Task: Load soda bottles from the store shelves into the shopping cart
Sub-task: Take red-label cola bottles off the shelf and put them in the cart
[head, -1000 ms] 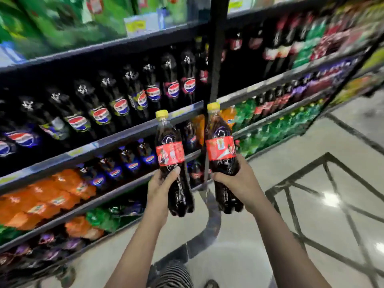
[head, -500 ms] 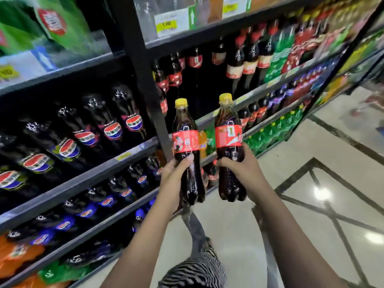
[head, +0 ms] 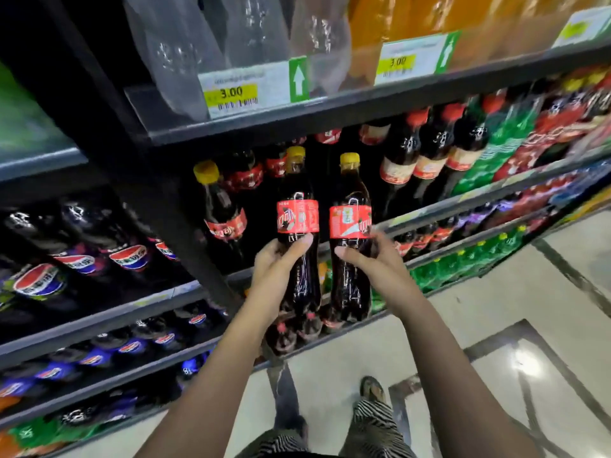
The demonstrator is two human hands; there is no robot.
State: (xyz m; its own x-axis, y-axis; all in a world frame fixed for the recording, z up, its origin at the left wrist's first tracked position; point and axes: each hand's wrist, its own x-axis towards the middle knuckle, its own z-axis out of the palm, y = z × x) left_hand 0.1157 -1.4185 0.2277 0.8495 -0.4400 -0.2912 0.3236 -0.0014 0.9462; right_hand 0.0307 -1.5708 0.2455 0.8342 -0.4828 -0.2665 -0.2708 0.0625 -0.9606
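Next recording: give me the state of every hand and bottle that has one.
left cola bottle, upright, capped, held
right cola bottle, upright, capped, held
left hand, grips left cola bottle below label
right hand, grips right cola bottle below label
shelf cola bottle, capped, on shelf

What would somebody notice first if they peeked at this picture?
Right in the middle, the left hand grips the left cola bottle and the right hand grips the right cola bottle. Both bottles are dark and upright, with yellow caps and red labels. Above them a yellow price tag reads 3.00, and Pepsi bottles line up at the left.
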